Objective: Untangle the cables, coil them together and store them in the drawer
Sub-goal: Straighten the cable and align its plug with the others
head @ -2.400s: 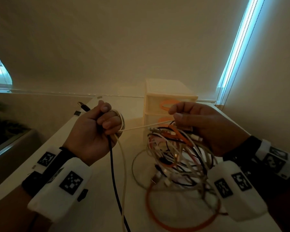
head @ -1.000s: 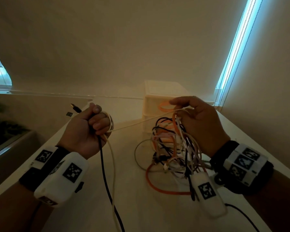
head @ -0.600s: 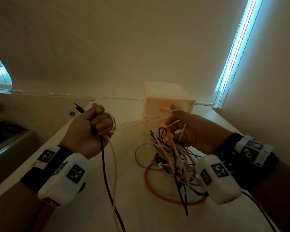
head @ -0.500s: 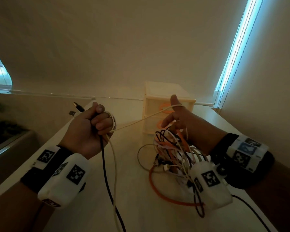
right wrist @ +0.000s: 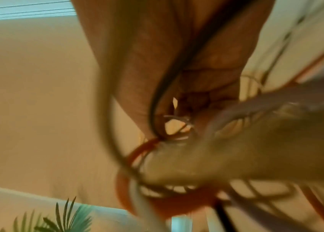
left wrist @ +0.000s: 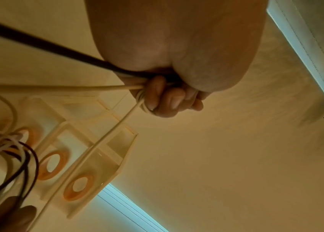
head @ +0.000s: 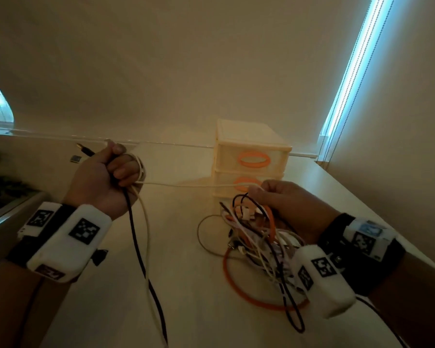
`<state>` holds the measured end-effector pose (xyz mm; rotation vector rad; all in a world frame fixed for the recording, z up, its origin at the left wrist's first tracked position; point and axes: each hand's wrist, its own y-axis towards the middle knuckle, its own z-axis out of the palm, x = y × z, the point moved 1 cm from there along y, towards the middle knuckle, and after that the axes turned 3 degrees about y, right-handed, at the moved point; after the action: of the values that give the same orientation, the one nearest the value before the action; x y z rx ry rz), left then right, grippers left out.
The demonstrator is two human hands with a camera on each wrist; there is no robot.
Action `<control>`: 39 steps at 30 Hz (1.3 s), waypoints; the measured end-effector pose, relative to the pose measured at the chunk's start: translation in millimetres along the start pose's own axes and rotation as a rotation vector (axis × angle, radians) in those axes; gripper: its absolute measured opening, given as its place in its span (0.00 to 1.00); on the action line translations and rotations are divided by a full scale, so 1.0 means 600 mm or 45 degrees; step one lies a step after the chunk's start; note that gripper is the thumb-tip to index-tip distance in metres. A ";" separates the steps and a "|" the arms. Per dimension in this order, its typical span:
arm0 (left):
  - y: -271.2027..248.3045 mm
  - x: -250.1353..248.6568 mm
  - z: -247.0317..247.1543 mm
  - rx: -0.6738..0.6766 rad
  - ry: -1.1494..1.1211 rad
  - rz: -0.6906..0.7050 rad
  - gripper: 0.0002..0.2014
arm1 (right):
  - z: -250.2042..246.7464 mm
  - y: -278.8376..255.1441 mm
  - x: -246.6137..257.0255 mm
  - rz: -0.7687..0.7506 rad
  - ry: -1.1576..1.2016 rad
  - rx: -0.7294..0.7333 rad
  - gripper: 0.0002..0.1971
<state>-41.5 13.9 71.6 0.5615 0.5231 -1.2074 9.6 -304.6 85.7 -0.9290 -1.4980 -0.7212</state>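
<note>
My left hand (head: pixel 116 169) (left wrist: pixel 163 100) is a fist round a black cable (head: pixel 136 247) (left wrist: pixel 38 45) and a cream cable (head: pixel 146 237) (left wrist: pixel 58 87); cream loops wrap its fingers and a black plug sticks out past the thumb. The cream cable (head: pixel 191 185) runs taut to my right hand (head: pixel 264 194), which pinches it and carries the tangle of white, black and orange cables (head: pixel 259 237) (right wrist: pixel 157 157) low over the table. The small cream drawer unit (head: pixel 251 156) (left wrist: pixel 89 158) with orange handles stands just behind, drawers closed. The right wrist view is blurred.
The white table (head: pixel 191 310) runs toward a wall at the back and a wall on the right. An orange loop (head: pixel 236 290) and a thin grey loop (head: pixel 204 237) of the tangle lie on it. A small dark object (head: pixel 75 159) sits at the far left edge.
My right hand has dropped from in front of the top drawer to the level of the second, lowering the tangle toward the table. The left fist has stayed in place with its cables.
</note>
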 end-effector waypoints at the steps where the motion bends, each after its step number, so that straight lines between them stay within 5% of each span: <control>1: 0.000 0.006 0.002 0.001 0.022 -0.012 0.24 | 0.007 -0.002 -0.011 0.043 0.121 -0.047 0.18; 5: -0.003 0.028 0.010 0.010 0.102 -0.055 0.24 | 0.028 -0.002 -0.051 0.081 0.362 0.044 0.26; 11: -0.002 0.024 0.006 -0.033 0.086 -0.051 0.24 | 0.023 -0.015 -0.086 -0.094 0.131 0.625 0.04; 18: -0.001 0.033 0.004 -0.007 0.110 -0.042 0.23 | 0.052 -0.010 -0.091 -0.432 -0.688 0.356 0.07; 22: -0.001 0.036 0.002 0.020 0.116 -0.045 0.22 | 0.058 -0.007 -0.090 -0.505 -0.895 0.370 0.06; 31: 0.000 0.044 -0.002 0.000 0.133 -0.092 0.21 | 0.060 -0.007 -0.062 -0.520 -0.649 -0.031 0.10; 36: 0.002 0.041 -0.005 -0.011 0.113 -0.102 0.21 | 0.032 -0.023 -0.018 -0.359 0.378 -0.024 0.10; 39: 0.003 0.040 -0.006 -0.023 0.113 -0.103 0.22 | 0.015 -0.011 -0.020 -0.544 0.128 -0.051 0.08</control>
<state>-33.6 -0.6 53.5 0.5853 0.6362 -1.2572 -0.8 -301.9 72.9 -0.5936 -1.6140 -1.0922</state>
